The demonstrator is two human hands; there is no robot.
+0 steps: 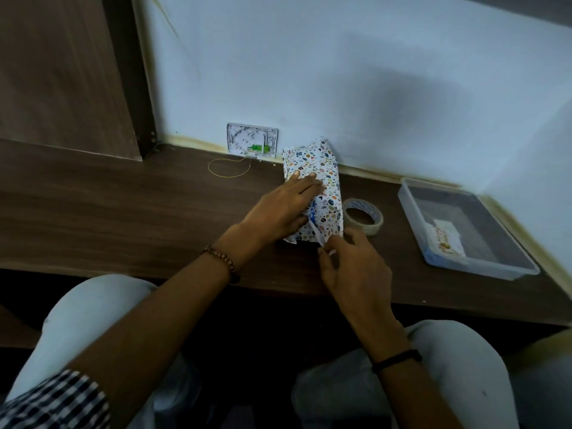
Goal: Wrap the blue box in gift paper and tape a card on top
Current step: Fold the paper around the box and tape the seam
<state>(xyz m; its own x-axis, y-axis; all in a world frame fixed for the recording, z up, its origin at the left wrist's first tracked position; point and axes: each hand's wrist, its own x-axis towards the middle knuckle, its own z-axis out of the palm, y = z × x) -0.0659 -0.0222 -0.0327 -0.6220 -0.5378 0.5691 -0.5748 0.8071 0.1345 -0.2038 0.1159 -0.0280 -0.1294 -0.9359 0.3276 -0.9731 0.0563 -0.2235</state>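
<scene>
Blue box [311, 212] on table [123, 212], nearly all under gift paper [325, 171]. Left hand [284, 205] flat, fingers straight, pressing paper on top. Right hand [353, 261] pinches loose near-end flap. Paper looks thin, probably slippery and easy to tear. Box likely light and stiff, so best held by its edges.

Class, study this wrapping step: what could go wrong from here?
1. Only the left hand presses the gift paper down; lifting it may reopen the seam, where the blue box shows.
2. The right hand pinches the near flap; tugging could tear it.
</scene>
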